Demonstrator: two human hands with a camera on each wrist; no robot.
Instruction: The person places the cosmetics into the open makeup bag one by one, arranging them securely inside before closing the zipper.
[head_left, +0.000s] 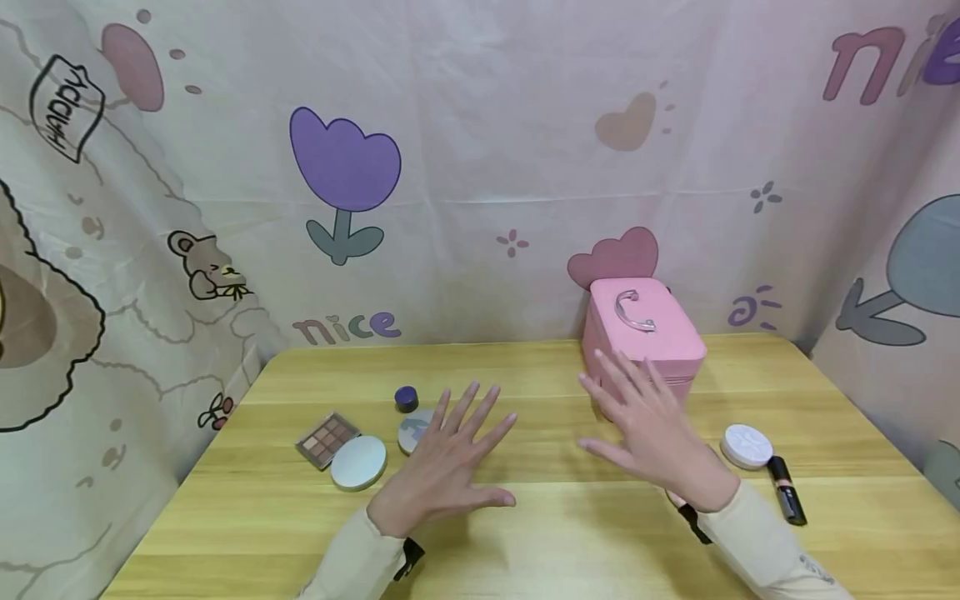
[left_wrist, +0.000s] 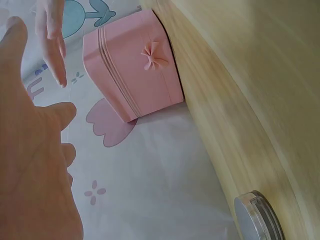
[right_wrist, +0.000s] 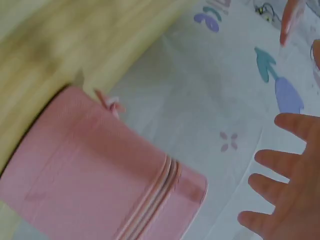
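1. I have my left hand [head_left: 446,479] released, fingers spread, holding nothing. It hides part of a patterned compact [head_left: 412,430], so a careless sweep could knock that aside unseen.
2. My right hand [head_left: 656,437] is released too, fingers splayed, apart from the pink case [head_left: 652,333]. Coming in too fast, I could shove the case into the backdrop [head_left: 480,250].
3. The case stands at the back of the bench [head_left: 540,533], right of centre. I cannot tell whether its zip is fully drawn; a loose lid could gape under a pull on the handle [head_left: 633,312].
4. A pale disc [head_left: 359,462] seems to touch the palette [head_left: 327,440]; pinching one could drag the other.
5. The black tube [head_left: 787,490] could roll if my right sleeve [head_left: 757,533] brushes it.
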